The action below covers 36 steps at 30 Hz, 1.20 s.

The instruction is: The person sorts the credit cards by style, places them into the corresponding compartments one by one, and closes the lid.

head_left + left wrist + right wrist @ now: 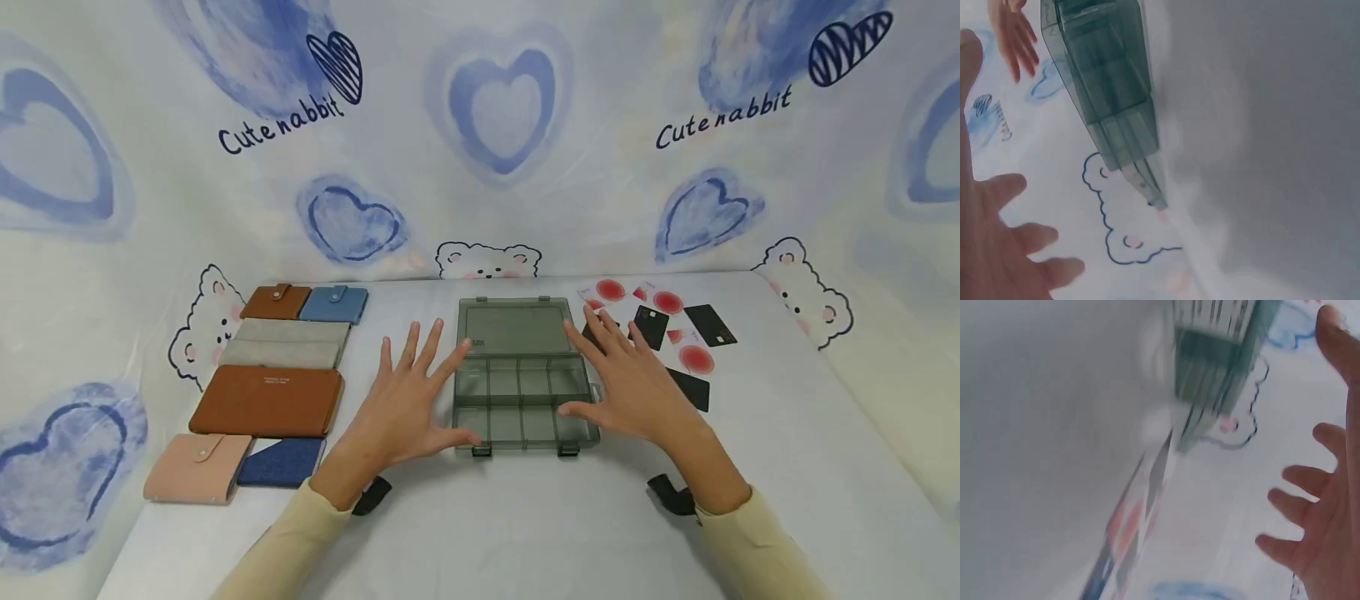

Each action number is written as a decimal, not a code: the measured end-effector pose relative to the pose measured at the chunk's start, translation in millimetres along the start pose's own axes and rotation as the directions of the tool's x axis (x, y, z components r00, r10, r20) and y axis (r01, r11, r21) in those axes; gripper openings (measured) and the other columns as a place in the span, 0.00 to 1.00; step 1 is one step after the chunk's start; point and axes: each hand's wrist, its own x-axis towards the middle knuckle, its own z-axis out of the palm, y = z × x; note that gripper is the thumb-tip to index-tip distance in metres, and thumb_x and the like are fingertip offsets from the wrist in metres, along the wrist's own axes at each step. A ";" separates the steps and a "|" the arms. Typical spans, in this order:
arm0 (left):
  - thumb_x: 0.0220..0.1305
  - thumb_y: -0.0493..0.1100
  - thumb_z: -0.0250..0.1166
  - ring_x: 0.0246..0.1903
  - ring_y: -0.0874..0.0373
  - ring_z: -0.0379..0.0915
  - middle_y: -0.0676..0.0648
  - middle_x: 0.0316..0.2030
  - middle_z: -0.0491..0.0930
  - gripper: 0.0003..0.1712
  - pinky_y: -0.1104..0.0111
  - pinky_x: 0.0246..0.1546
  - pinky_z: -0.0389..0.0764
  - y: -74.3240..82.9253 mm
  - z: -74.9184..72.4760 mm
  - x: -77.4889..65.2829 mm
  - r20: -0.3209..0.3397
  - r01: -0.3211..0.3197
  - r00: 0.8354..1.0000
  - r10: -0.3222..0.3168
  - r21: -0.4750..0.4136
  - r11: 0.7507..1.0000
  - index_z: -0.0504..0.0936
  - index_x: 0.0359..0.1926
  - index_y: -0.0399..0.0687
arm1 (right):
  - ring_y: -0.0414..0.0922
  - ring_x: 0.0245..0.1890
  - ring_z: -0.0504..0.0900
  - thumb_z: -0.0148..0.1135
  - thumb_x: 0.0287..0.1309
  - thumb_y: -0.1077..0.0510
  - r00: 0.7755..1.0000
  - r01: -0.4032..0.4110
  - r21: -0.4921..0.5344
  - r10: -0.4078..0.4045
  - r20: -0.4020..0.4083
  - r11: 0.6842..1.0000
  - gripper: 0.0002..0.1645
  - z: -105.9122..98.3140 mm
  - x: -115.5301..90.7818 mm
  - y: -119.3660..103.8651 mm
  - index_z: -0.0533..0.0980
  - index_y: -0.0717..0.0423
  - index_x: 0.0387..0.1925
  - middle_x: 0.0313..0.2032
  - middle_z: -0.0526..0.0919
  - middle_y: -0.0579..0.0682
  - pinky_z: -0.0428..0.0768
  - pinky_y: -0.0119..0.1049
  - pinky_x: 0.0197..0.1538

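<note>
A translucent grey-green compartment box [504, 379] lies on the white table with its lid [517, 329] swung back toward the far side. Small divided cells show in its near half. On its left my left hand [405, 412] is spread wide, thumb overlapping the box's near left corner in the head view. My right hand [637, 383] spreads over the box's right side, its fingers pointing up and away. Neither hand holds anything. Both wrist views show the box's side [1107, 69] beyond the loosely spread fingers.
Several wallets lie on the left, among them a long brown wallet [266, 400], a grey wallet [288, 342], a pink wallet [198, 468] and a blue wallet [333, 302]. At the right are black cards [709, 325] and cards with red circles [696, 359]. A patterned cloth [405, 125] hangs behind.
</note>
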 end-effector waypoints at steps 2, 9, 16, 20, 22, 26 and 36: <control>0.47 0.91 0.47 0.79 0.39 0.34 0.45 0.81 0.34 0.67 0.32 0.69 0.48 -3.8 -3.0 -2.9 -0.016 -0.015 1.000 0.015 -0.031 0.999 0.41 0.81 0.68 | 0.58 0.77 0.54 0.62 0.49 0.18 1.000 -0.023 0.025 0.023 -0.013 0.999 0.67 -6.1 -5.4 10.5 0.46 0.40 0.81 0.79 0.51 0.56 0.54 0.65 0.72; 0.55 0.82 0.58 0.71 0.47 0.63 0.49 0.76 0.59 0.57 0.46 0.66 0.68 -10.3 -6.9 -12.4 -0.081 -0.057 0.996 0.040 -0.222 0.973 0.60 0.78 0.60 | 0.63 0.60 0.75 0.76 0.51 0.37 0.988 -0.134 0.097 0.141 -0.064 0.986 0.56 -16.9 -44.0 61.8 0.61 0.42 0.77 0.68 0.70 0.59 0.75 0.68 0.52; 0.59 0.73 0.65 0.69 0.50 0.66 0.48 0.73 0.64 0.47 0.50 0.58 0.76 -12.7 4.2 -13.9 -0.031 -0.097 0.995 0.093 -0.405 0.909 0.69 0.73 0.55 | 0.66 0.58 0.76 0.77 0.53 0.41 0.957 -0.284 0.152 0.271 0.103 0.947 0.50 -8.2 -87.6 110.0 0.66 0.57 0.71 0.58 0.78 0.64 0.76 0.68 0.51; 0.61 0.70 0.65 0.69 0.51 0.66 0.48 0.74 0.62 0.43 0.52 0.60 0.76 -16.1 11.4 -15.2 0.038 -0.096 0.991 0.127 -0.446 0.890 0.74 0.69 0.52 | 0.61 0.53 0.77 0.76 0.53 0.42 0.941 -0.318 0.198 0.283 0.185 0.927 0.47 0.0 -97.8 127.1 0.69 0.64 0.66 0.51 0.81 0.63 0.78 0.64 0.52; 0.61 0.70 0.66 0.69 0.51 0.66 0.48 0.75 0.62 0.41 0.52 0.60 0.75 -17.7 13.2 -15.9 0.059 -0.090 0.990 0.131 -0.458 0.885 0.76 0.67 0.52 | 0.59 0.52 0.77 0.77 0.53 0.45 0.940 -0.318 0.234 0.273 0.206 0.919 0.44 2.0 -97.4 131.9 0.71 0.64 0.64 0.50 0.81 0.61 0.78 0.62 0.53; 0.61 0.70 0.66 0.69 0.52 0.66 0.49 0.75 0.61 0.40 0.53 0.60 0.75 -20.4 15.4 -17.2 0.080 -0.085 0.987 0.138 -0.472 0.878 0.76 0.67 0.53 | 0.56 0.48 0.76 0.79 0.50 0.45 0.933 -0.332 0.277 0.271 0.237 0.902 0.40 2.7 -95.2 135.3 0.75 0.63 0.58 0.48 0.80 0.59 0.81 0.56 0.50; 0.62 0.70 0.65 0.70 0.56 0.64 0.53 0.77 0.56 0.42 0.53 0.61 0.75 -27.4 14.8 -16.2 0.123 -0.082 0.979 0.164 -0.498 0.863 0.70 0.71 0.57 | 0.62 0.39 0.82 0.72 0.58 0.60 0.940 -0.342 0.266 0.332 0.084 0.901 0.21 -16.6 -102.8 122.7 0.79 0.54 0.54 0.43 0.86 0.65 0.81 0.41 0.33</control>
